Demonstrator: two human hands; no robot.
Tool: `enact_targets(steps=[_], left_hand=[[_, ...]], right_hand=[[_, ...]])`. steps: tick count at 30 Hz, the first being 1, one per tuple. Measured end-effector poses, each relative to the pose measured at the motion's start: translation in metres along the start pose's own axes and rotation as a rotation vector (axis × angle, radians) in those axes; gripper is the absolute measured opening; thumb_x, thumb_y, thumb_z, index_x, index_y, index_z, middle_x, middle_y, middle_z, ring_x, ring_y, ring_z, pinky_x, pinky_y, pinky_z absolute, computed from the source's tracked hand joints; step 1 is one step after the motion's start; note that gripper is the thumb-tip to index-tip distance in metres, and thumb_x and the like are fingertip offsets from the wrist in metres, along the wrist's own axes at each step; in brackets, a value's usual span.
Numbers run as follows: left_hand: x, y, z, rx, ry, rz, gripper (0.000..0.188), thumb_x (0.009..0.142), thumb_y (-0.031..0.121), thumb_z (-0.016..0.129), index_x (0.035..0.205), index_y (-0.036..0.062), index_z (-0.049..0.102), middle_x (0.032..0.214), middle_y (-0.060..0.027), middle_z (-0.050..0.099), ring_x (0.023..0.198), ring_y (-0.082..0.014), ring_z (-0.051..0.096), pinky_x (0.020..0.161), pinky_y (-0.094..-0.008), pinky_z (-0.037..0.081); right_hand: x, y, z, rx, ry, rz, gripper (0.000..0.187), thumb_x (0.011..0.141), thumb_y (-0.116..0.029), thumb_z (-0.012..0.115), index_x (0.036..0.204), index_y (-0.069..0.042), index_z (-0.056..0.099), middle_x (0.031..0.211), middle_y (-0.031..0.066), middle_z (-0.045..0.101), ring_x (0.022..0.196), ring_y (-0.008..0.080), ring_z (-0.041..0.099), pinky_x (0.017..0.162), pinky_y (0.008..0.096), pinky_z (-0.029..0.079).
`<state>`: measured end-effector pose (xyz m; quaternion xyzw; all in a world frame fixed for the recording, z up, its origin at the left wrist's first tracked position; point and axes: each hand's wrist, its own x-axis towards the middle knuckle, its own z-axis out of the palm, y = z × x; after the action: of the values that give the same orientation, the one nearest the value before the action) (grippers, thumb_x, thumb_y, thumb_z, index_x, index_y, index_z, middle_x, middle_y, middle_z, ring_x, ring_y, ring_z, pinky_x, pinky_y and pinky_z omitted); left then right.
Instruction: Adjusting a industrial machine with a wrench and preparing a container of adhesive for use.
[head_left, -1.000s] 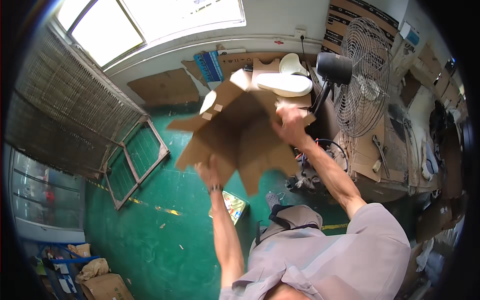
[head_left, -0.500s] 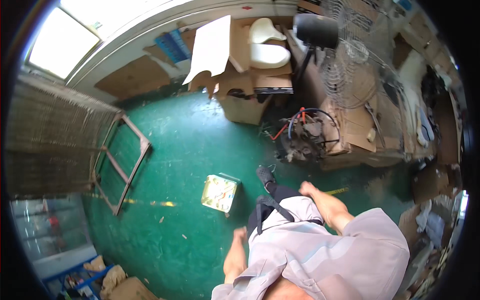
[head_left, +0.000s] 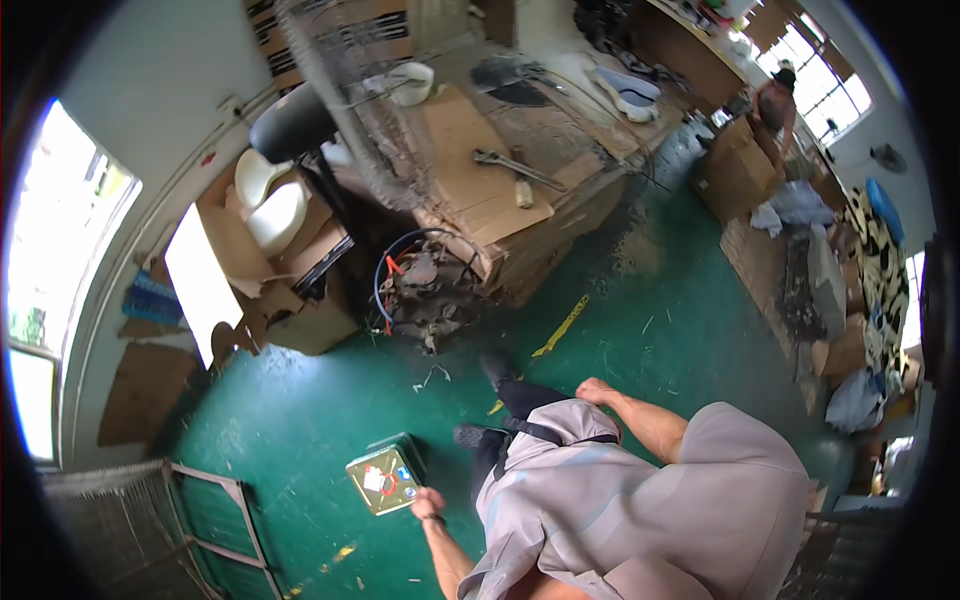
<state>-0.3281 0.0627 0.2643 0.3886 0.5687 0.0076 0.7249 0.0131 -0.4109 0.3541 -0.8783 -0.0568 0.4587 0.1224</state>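
Observation:
My left hand [head_left: 428, 502], with a dark band at the wrist, hangs low by my side, its fingers curled and nothing seen in them. In the picture it overlaps the corner of a squarish box-like container [head_left: 368, 490] with a yellowish, marked top and green sides, which appears to stand on the floor. Whether the hand touches it, I cannot tell. My right hand [head_left: 597, 391] hangs in front of my right hip, loosely closed, with no object visible in it. Below, my dark shoes [head_left: 468, 435] are apart on the green floor.
Ahead, a cardboard-covered bench [head_left: 500, 215] carries a wrench [head_left: 520, 170]. A dirty machine with a blue hose [head_left: 425, 285] stands before it. White seat-like parts [head_left: 277, 218] sit in boxes at left, above a metal frame [head_left: 240, 495]. Another person [head_left: 775, 105] is far right.
My view has turned to the right, bringing the bench to the middle and the far person into sight. My feet have shifted. My left hand now overlaps the container's corner in the picture.

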Motion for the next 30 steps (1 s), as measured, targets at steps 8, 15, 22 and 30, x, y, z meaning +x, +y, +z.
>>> enact_targets(steps=[8,15,22,30], left_hand=[[0.029,0.150,0.202,0.124,-0.071,0.367,0.028,0.098,0.021,0.066,0.124,0.0111,0.063,0.100,-0.0075,0.071,0.081,-0.0225,0.070,0.066,-0.0401,0.059],[0.004,0.066,0.458,0.382,-0.225,0.192,0.029,0.095,0.012,0.067,0.123,0.0046,0.064,0.096,-0.0110,0.071,0.077,-0.0240,0.071,0.060,-0.0410,0.061],[-0.090,0.047,0.788,0.617,-0.800,0.565,0.020,0.096,0.011,0.067,0.114,0.0023,0.069,0.084,-0.0027,0.068,0.067,-0.0082,0.060,0.056,-0.0232,0.048],[-0.468,0.279,1.111,0.205,-1.473,1.688,0.071,0.086,0.034,0.080,0.141,-0.0016,0.052,0.132,-0.0228,0.061,0.129,-0.0309,0.056,0.104,-0.0484,0.049]], right_hand=[[0.027,0.044,-0.071,0.368,0.162,-0.062,0.019,0.084,-0.026,0.066,0.093,-0.013,0.077,0.089,0.0068,0.077,0.089,0.0232,0.073,0.079,0.0378,0.056],[0.073,0.234,-0.108,0.599,0.402,0.073,0.019,0.078,-0.026,0.067,0.088,-0.016,0.079,0.088,0.0076,0.077,0.085,0.0255,0.073,0.079,0.0374,0.057],[0.065,0.407,-0.170,0.851,0.386,0.393,0.019,0.079,-0.022,0.061,0.077,-0.010,0.076,0.070,0.0072,0.073,0.061,0.0203,0.070,0.056,0.0358,0.057],[0.056,0.459,-0.190,1.329,0.498,0.521,0.027,0.084,-0.024,0.064,0.095,-0.002,0.076,0.083,0.0118,0.075,0.071,0.0192,0.072,0.061,0.0350,0.058]])
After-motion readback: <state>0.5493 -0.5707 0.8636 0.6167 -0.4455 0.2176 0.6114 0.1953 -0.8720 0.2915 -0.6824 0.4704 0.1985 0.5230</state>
